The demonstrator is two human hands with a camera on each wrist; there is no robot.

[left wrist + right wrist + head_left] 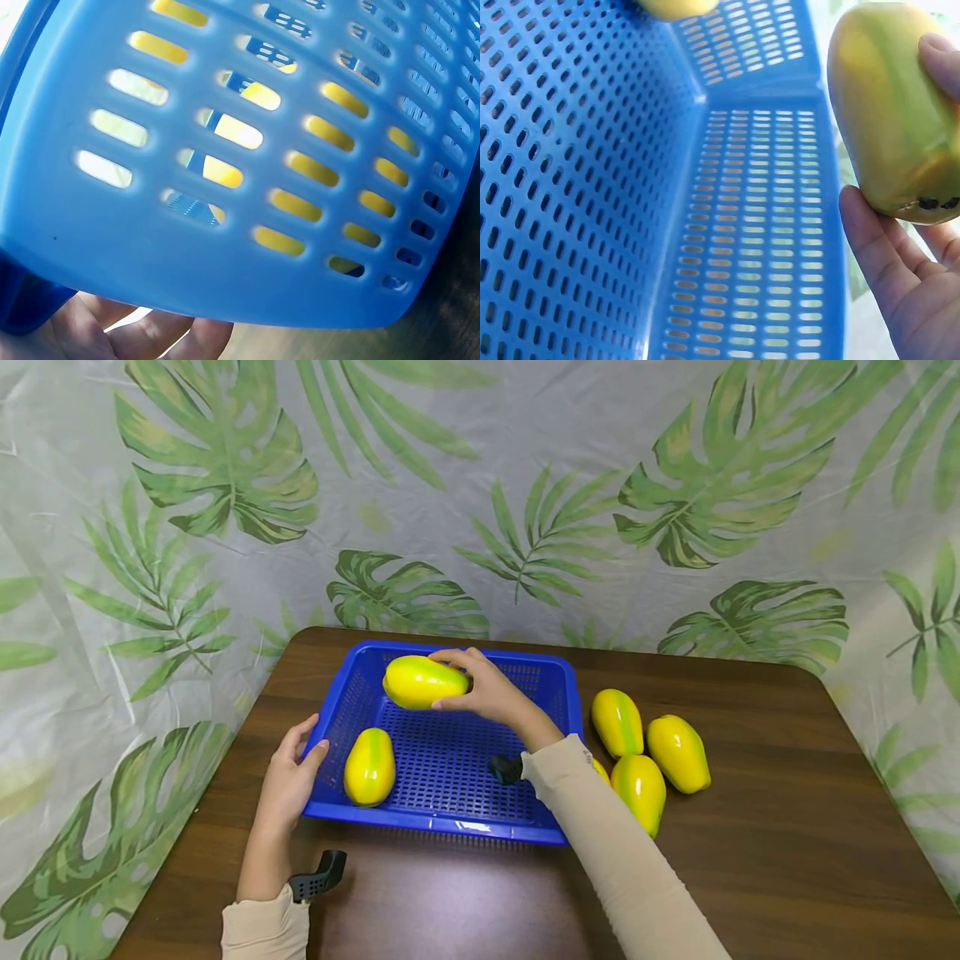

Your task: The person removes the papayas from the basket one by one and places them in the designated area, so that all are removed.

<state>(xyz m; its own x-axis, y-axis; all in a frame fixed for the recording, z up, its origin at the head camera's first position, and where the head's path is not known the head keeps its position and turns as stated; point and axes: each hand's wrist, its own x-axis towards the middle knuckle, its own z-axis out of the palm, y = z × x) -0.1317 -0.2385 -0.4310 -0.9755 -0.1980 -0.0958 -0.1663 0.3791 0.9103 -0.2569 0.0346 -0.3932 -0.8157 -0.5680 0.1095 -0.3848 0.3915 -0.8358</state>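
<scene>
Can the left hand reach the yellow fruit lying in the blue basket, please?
Probably yes: the left hand holds the blue basket close to the yellow fruit; only the side wall seems between, and nothing covers the fruit.

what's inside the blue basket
One yellow fruit lies in the blue basket; the right hand holds another over it. The right sleeve hides some of the basket's right side.

Fruit [420, 682] in right hand [487, 690] — over basket [442, 825]
</scene>
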